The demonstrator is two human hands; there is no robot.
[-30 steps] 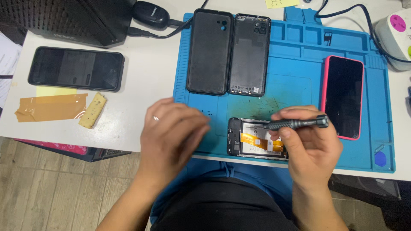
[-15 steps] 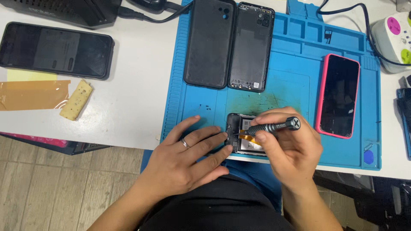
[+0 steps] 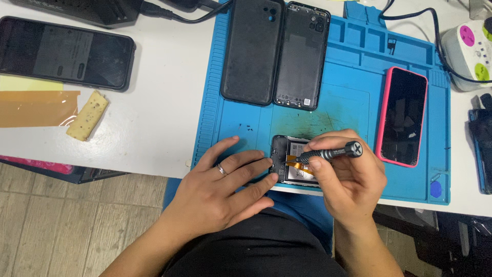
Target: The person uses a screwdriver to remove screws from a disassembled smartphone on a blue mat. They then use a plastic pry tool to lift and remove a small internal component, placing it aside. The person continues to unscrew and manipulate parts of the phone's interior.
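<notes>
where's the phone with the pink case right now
In the head view, the pink-cased phone lies face up on the right side of the blue mat, just past the right hand and its screwdriver.

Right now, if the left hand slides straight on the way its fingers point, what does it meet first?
The left hand points right and slightly up, fingers already at the edge of the opened phone. Going on, it would likely meet the screwdriver tip and the right hand; depth is unclear.

Blue mat (image 3: 353, 102), pink-edged phone (image 3: 402, 123), dark grey screwdriver (image 3: 330, 153), orange ribbon cable (image 3: 296, 160).
</notes>
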